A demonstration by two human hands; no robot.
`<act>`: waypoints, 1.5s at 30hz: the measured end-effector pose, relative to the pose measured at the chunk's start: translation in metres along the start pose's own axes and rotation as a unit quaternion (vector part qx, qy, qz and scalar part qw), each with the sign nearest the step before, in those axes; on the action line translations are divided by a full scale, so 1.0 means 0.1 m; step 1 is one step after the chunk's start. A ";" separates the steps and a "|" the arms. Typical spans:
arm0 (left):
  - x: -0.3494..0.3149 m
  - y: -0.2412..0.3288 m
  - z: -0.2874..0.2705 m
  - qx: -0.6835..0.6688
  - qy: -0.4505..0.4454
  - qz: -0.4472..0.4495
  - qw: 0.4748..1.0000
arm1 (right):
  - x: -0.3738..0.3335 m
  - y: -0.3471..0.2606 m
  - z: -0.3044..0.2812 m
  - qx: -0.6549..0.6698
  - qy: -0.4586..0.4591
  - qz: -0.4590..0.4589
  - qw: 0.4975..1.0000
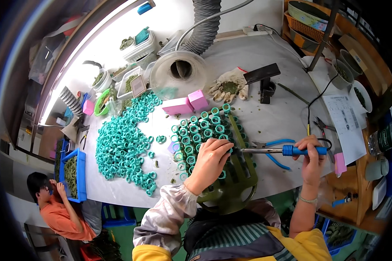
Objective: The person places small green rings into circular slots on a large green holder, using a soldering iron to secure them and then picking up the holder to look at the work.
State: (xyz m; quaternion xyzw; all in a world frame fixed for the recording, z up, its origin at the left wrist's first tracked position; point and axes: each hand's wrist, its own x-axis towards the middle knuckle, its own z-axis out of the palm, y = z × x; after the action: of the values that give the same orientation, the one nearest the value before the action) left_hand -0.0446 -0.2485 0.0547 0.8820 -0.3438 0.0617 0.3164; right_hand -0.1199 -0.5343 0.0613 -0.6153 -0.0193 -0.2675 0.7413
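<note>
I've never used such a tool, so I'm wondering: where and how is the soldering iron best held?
The soldering iron is probably best gripped by its thick blue handle, coming from the right, as the right hand does: the handle lies at that end, while the slim metal shaft, possibly hot, points left.

Open table (283, 117) right of the rack (240, 172), between pliers (279, 142) and black stand (265, 91); cable (309, 115) limits it rightward. Iron (289, 150) crosses over pliers. Left: narrow gap, loose rings, then ring pile (124, 141). Pink blocks (177, 106) crowd rack's far-left corner.
</note>
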 end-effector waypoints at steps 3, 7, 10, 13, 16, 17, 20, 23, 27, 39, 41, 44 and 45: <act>-0.01 -0.01 -0.02 0.017 -0.003 0.003 1.000 | 0.01 0.02 -0.04 0.001 0.002 -0.011 1.000; 0.01 0.02 -0.04 0.033 -0.002 0.022 0.999 | 0.02 -0.12 -0.21 -0.019 0.031 -0.002 0.999; 0.08 -0.10 -0.13 -0.093 0.012 0.005 0.996 | 0.01 -0.15 -0.31 -0.033 0.043 -0.007 0.999; -0.06 -0.76 -0.51 -0.164 0.129 -0.142 0.968 | 0.02 -0.13 -0.31 -0.032 0.049 0.003 0.998; -0.43 -1.55 -0.94 0.095 0.132 -0.217 0.962 | 0.02 -0.15 -0.25 -0.026 0.037 0.008 0.999; -0.55 -1.76 -0.96 0.121 0.128 -0.208 0.962 | 0.02 -0.14 -0.24 -0.029 0.034 0.005 0.999; -0.79 -2.08 -0.91 0.112 0.109 -0.243 0.957 | 0.01 -0.15 -0.23 -0.034 0.038 0.008 0.999; -0.78 -1.99 -0.84 0.063 0.114 -0.285 0.949 | 0.00 -0.16 -0.25 -0.043 0.045 -0.005 0.998; -0.65 -1.34 -0.90 -0.031 0.172 -0.230 0.957 | -0.02 -0.23 -0.28 -0.056 0.044 -0.007 0.997; -0.20 0.24 -0.07 -0.015 0.005 0.008 1.000 | -0.05 -0.21 -0.18 -0.035 0.011 0.004 0.999; -0.19 0.22 -0.02 -0.012 -0.001 0.010 1.000 | -0.05 -0.18 -0.13 -0.018 0.008 0.011 1.000; -0.18 0.21 0.02 -0.009 -0.005 0.008 1.000 | -0.05 -0.11 -0.12 0.004 -0.012 0.007 1.000; -0.19 0.21 0.00 -0.004 -0.009 0.007 1.000 | -0.04 -0.11 -0.11 0.009 -0.016 0.007 1.000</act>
State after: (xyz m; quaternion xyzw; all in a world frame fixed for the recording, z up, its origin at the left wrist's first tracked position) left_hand -0.0726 -0.2493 0.0596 0.8789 -0.3532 0.0545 0.3159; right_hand -0.1312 -0.5438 0.0668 -0.6128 -0.0289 -0.2524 0.7483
